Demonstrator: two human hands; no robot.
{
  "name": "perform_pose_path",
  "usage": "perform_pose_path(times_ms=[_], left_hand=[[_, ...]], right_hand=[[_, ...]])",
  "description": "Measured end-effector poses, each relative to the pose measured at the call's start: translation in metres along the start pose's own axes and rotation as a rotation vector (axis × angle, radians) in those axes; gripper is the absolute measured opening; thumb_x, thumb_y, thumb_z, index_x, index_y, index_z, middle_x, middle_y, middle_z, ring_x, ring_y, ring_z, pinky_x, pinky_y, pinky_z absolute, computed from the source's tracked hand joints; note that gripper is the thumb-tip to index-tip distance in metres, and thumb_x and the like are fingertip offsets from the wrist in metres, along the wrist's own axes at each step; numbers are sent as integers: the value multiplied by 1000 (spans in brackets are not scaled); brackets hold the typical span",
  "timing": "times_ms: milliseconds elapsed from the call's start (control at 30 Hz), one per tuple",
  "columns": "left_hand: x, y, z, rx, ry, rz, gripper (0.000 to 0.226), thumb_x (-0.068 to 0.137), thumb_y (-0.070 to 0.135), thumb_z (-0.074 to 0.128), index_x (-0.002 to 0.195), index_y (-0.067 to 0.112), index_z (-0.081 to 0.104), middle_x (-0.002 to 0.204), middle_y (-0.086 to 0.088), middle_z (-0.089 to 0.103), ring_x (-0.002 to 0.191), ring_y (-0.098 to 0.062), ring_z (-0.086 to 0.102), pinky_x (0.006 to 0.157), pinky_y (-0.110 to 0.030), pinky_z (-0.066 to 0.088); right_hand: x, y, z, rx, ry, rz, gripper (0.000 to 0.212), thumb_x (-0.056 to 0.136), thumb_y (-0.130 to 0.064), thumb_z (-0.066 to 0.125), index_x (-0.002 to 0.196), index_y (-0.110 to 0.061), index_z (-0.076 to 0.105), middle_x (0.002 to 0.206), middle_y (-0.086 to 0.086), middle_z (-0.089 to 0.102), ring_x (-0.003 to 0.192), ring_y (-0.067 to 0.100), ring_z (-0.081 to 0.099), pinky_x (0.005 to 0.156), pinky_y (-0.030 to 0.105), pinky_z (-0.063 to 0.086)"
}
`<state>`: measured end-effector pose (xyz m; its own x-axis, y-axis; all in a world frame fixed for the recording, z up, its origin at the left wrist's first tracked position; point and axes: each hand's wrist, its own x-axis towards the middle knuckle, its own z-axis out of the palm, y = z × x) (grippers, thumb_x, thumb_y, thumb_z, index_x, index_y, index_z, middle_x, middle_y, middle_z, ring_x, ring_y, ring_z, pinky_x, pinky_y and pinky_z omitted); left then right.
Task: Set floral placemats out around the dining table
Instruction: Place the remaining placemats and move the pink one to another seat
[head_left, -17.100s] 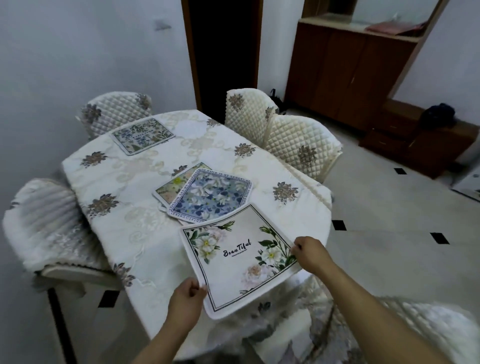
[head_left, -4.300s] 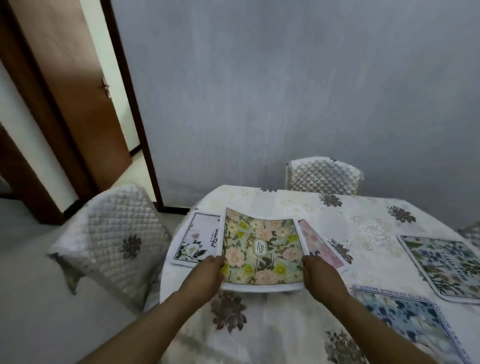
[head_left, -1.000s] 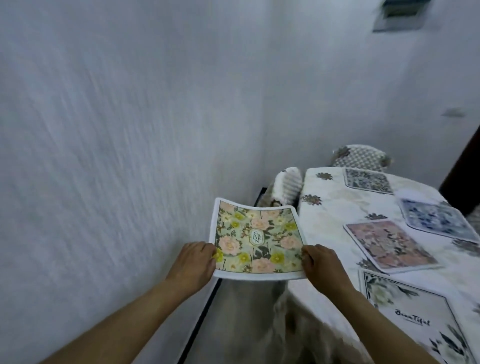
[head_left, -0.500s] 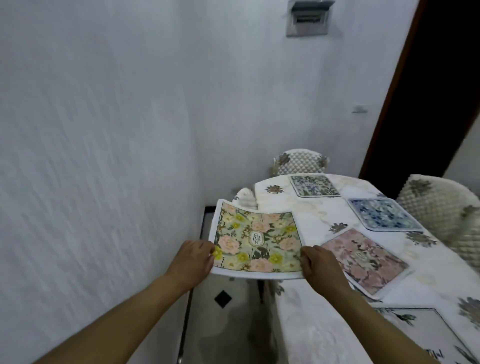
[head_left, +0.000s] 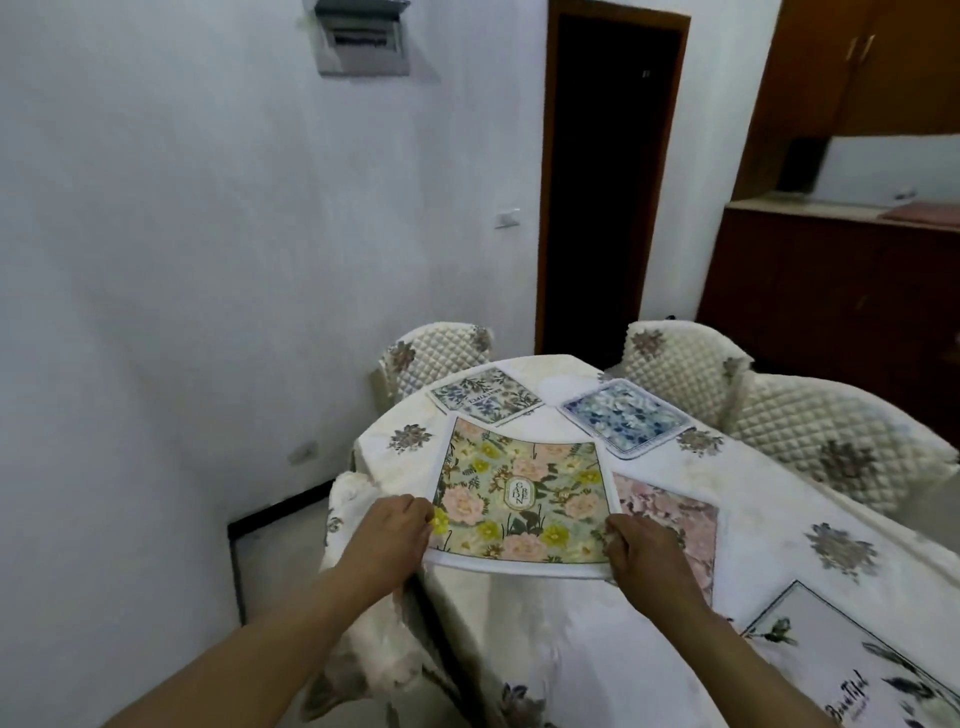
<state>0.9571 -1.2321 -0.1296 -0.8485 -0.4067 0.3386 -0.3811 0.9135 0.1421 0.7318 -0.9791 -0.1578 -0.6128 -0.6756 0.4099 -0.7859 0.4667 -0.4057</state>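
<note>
I've swung back toward the counter (head_left: 597, 649); my left hand (head_left: 395, 535) and right hand (head_left: 644, 551) each grip the green floral placemat (head_left: 522, 501), now over its spot.

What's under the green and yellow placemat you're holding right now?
Beneath the green and yellow placemat, held by the left hand and right hand, the pink placemat pokes out on the right, its left part covered. Tablecloth shows below; anything else underneath is hidden.

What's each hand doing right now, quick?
Left hand: closed on the left edge of the green floral placemat.
Right hand: closed on the same placemat's right edge.
</note>
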Motion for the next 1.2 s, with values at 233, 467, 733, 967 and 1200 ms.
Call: perform_pose_path(times_ms=[233, 467, 733, 967, 1200], left_hand=[[111, -85, 57, -35, -73, 57, 14, 90, 17, 58, 100, 10, 66, 94, -12, 67, 88, -33, 60, 80, -37, 47], [184, -170, 126, -73, -239, 172, 7, 85, 12, 65, 92, 12, 67, 84, -9, 68, 77, -32, 61, 69, -35, 50], [239, -263, 224, -147, -445, 511, 17, 73, 9, 78, 85, 14, 67, 73, -6, 65, 63, -29, 61, 58, -32, 53], [255, -302, 255, -171, -617, 608, 19, 69, 6, 79, 73, 15, 63, 65, -4, 62, 57, -27, 59, 52, -30, 49], [258, -320, 272, -171, -766, 432, 16, 87, 15, 55, 102, 14, 62, 93, -9, 67, 87, -29, 60, 74, -37, 47]], right_hand=[[94, 5, 75, -36, -29, 88, 12, 80, 1, 67, 91, 1, 70, 75, 20, 68, 68, 38, 62, 62, 40, 52], [111, -13, 160, -30, -62, 297, 7, 84, -6, 58, 80, -7, 63, 67, 10, 59, 62, 28, 55, 55, 38, 47], [97, -105, 257, -198, -147, 679, 16, 68, 7, 74, 75, -5, 65, 61, 13, 59, 52, 34, 56, 47, 37, 46], [108, -144, 313, -231, -322, 1002, 17, 87, -4, 46, 95, -14, 58, 90, 10, 65, 80, 29, 61, 64, 35, 37], [105, -157, 350, -207, -419, 1216, 50, 84, -6, 43, 132, -23, 48, 105, 4, 60, 96, 25, 58, 78, 35, 48]])
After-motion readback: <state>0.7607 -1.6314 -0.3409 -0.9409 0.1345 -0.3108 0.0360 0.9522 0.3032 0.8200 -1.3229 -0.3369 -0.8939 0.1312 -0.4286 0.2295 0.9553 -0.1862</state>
